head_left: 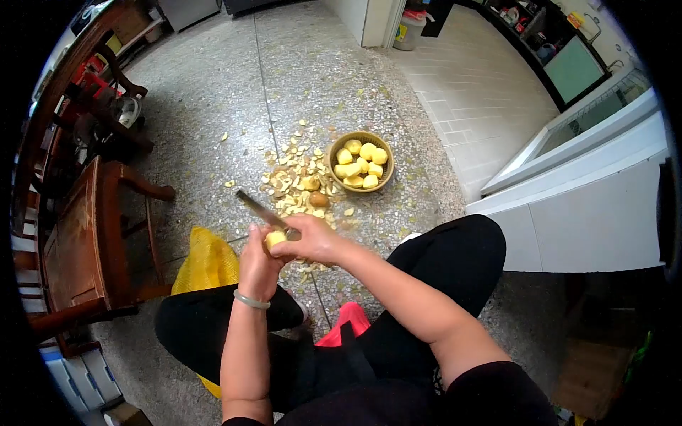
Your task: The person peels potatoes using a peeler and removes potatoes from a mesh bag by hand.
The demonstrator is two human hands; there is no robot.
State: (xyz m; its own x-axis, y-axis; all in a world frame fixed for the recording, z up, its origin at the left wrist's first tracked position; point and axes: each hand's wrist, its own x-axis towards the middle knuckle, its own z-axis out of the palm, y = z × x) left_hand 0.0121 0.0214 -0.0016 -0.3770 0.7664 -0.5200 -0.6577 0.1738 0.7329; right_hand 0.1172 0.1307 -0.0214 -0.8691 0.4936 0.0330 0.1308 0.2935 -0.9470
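My left hand [259,264] is closed around a peeled potato [275,240], whose pale yellow flesh shows between the two hands. In my right hand [312,240] I grip a knife, its broad blade [257,207] pointing up and to the left; the handle is hidden by my fingers. The right thumb rests against the potato. Beyond my hands, many peelings [288,177] lie scattered on the floor, with an unpeeled brown potato [319,199] among them. A round woven basket [331,162] of peeled potatoes [353,170] stands just right of the peelings.
A wooden chair [78,241] stands at the left, with a yellow mesh sack [206,264] beside my knee. Something pink [346,323] shows between my legs. On the right are a white door frame [582,174] and a tiled floor [476,85].
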